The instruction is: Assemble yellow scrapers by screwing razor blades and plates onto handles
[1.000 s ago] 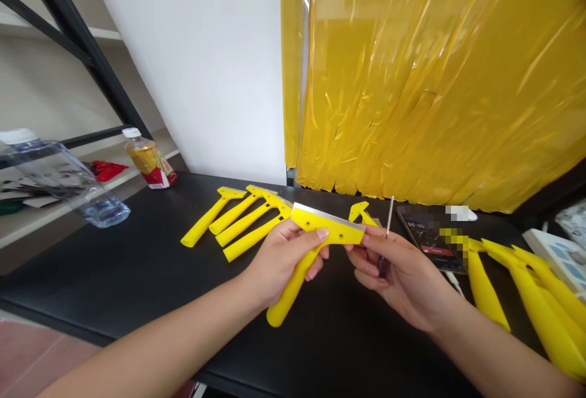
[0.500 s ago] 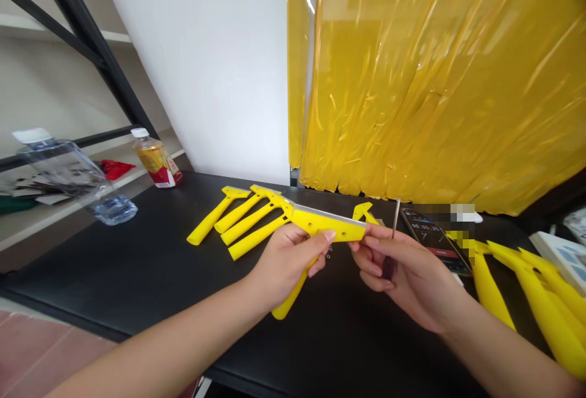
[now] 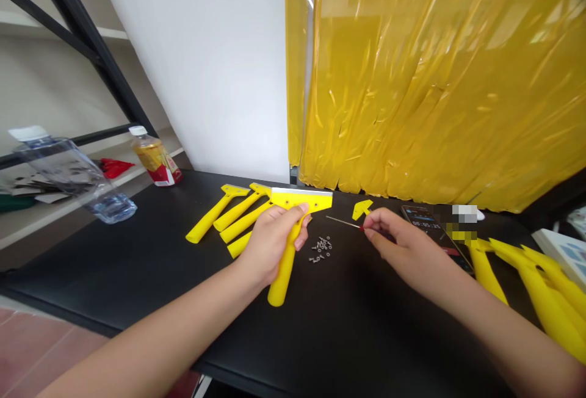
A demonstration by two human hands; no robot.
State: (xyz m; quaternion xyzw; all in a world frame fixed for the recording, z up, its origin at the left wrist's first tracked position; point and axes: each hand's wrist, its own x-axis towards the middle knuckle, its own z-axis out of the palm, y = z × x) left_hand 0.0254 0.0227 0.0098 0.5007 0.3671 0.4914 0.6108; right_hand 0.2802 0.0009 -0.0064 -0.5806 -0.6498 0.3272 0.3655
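Note:
My left hand [image 3: 274, 236] is closed around the neck of a yellow scraper [image 3: 282, 273], thumb on its wide head, with the metal edge facing away from me. In my right hand [image 3: 394, 233] is a thin screwdriver [image 3: 344, 222], its shaft pointing left toward the scraper head without touching it; its handle is mostly hidden by the fingers. A loose pile of small screws and nuts [image 3: 321, 248] lies on the black table between the hands. Just beyond my right fingers rests a small yellow scraper head piece [image 3: 361, 208].
Several yellow scrapers [image 3: 208, 220] lie left of my left hand. More yellow handles [image 3: 544, 288] are at the right, beside a phone [image 3: 428, 227] showing a timer and a white box [image 3: 561, 257]. A drink bottle [image 3: 158, 160] and a clear bottle [image 3: 73, 172] stand left. Yellow plastic sheeting [image 3: 434, 80] hangs behind.
My right hand has moved off the scraper head, and the screwdriver has swung from upright to nearly level. The scraper has turned and shifted left, uncovering the screws.

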